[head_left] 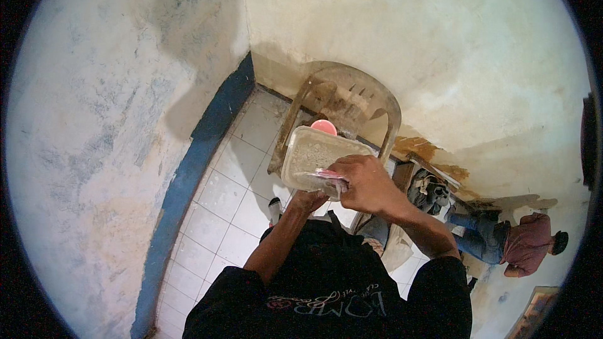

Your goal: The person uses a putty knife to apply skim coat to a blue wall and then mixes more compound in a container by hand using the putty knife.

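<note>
Half-hidden hold is leaving the tub open to a tip

The person is holding a shallow pale tub (287, 166) out in front of the body, near the brown chair (394, 110). The left hand (309, 200) is reaching under the tub's near edge; its fingers are hiding beneath, so whether they are gripping or merely propping, I cannot tell. The right hand (363, 182) is closing over the near right corner, pinching a pink strip (331, 174) that is blurring too much to identify.

The main risk is tilting: if the left hand is only propping one edge, a hard push from the right could be tipping the far side down and sending the greyish stuff (320, 154) in the tub over the rim. A loose pinch could also be letting the strip slip into that stuff.

A pink cup (324, 127) is showing just past the tub's far edge. Any forward lurch could be knocking it, because the tub is partly covering it from view. Spilled stuff could be landing on the chair or the tiled floor (207, 220), possibly leaving the footing slick.
</note>
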### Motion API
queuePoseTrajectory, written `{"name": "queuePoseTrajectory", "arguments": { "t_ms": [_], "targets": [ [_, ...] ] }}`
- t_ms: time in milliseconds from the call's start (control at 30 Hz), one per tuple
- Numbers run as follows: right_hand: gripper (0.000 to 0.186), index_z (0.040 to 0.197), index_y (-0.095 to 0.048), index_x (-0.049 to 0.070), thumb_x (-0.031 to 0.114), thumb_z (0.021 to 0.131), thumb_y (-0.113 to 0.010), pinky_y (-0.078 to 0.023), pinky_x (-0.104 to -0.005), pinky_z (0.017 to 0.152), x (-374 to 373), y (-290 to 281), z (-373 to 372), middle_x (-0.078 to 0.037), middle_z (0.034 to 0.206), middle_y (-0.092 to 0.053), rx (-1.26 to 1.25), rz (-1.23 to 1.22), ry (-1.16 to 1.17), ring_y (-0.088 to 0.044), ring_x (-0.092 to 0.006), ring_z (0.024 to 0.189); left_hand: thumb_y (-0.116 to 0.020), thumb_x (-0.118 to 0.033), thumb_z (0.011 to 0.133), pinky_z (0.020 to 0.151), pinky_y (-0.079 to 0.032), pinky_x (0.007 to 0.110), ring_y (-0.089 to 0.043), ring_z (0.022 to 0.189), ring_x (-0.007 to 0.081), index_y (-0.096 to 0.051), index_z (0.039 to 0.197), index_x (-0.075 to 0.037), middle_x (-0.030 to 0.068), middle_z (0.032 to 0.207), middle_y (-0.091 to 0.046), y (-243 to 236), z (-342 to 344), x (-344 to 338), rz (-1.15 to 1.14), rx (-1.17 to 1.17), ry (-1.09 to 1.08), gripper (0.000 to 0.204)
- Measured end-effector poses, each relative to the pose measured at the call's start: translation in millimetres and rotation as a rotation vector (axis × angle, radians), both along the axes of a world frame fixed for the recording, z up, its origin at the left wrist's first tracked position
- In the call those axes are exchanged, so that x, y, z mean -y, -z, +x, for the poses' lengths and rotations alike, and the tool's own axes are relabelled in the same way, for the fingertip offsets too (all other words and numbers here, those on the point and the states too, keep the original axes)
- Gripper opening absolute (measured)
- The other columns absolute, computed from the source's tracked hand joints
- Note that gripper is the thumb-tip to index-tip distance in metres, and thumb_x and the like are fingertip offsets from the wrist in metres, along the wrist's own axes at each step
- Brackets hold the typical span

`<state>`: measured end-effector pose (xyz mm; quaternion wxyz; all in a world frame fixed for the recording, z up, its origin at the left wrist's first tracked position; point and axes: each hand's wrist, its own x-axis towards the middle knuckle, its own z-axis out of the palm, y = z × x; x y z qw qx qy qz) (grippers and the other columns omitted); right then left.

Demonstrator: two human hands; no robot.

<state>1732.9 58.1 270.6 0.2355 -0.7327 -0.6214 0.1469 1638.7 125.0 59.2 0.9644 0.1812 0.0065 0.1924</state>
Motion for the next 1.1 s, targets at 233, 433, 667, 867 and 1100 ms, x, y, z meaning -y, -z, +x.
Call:
{"name": "queuePoseTrajectory", "arguments": {
  "t_ms": [233,433,667,867,1100],
  "targets": [
    [0.041,0.094,-0.065,0.003,0.011,0.054,-0.065,-0.049,-0.0433,0.072,-1,-14,-3,-0.016,0.08,-0.062,-0.091,-0.032,0.077,-0.06,-0.0361,0.081,-0.072,-0.029,0.071,0.107,-0.031,0.047,-0.041,0.125,0.0278,-0.034,0.137,-0.014,0.0095,0.134,-0.043,17,-19,5,0.058,-0.055,0.044,0.078],
    [0.04,0.094,-0.065,0.003,0.008,0.055,-0.063,-0.049,-0.0424,0.072,-3,-5,-6,-0.016,0.081,-0.063,0.012,-0.064,0.021,-0.061,-0.0358,0.082,-0.072,-0.029,0.071,0.106,-0.031,0.046,-0.041,0.125,0.0265,-0.034,0.137,-0.015,0.0087,0.135,-0.043,5,-15,2,0.045,-0.035,0.011,0.077],
    [0.041,0.095,-0.066,0.005,0.009,0.054,-0.064,-0.049,-0.0417,0.072,-5,5,-13,-0.014,0.083,-0.064,0.006,-0.066,-0.034,-0.061,-0.0341,0.082,-0.071,-0.03,0.073,0.106,-0.031,0.044,-0.041,0.125,0.0249,-0.034,0.136,-0.015,0.0078,0.135,-0.044,-4,-15,-1,0.057,-0.025,-0.02,0.075],
    [0.041,0.095,-0.066,0.006,0.009,0.055,-0.065,-0.05,-0.0413,0.073,-4,5,-10,-0.014,0.084,-0.064,0.007,-0.028,-0.058,-0.061,-0.0335,0.082,-0.071,-0.031,0.073,0.106,-0.031,0.043,-0.041,0.125,0.0236,-0.035,0.136,-0.015,0.0071,0.135,-0.044,17,-29,3,0.14,-0.08,0.023,0.074],
    [0.044,0.098,-0.065,0.006,0.008,0.054,-0.065,-0.05,-0.0409,0.074,-7,-27,0,-0.013,0.085,-0.063,0.047,0.074,0.044,-0.061,-0.0337,0.084,-0.089,-0.022,0.058,0.1,-0.043,0.041,-0.048,0.119,0.0219,-0.032,0.137,-0.013,0.0067,0.131,-0.047,7,-25,2,0.145,-0.125,-0.062,0.097]
  ]
}}
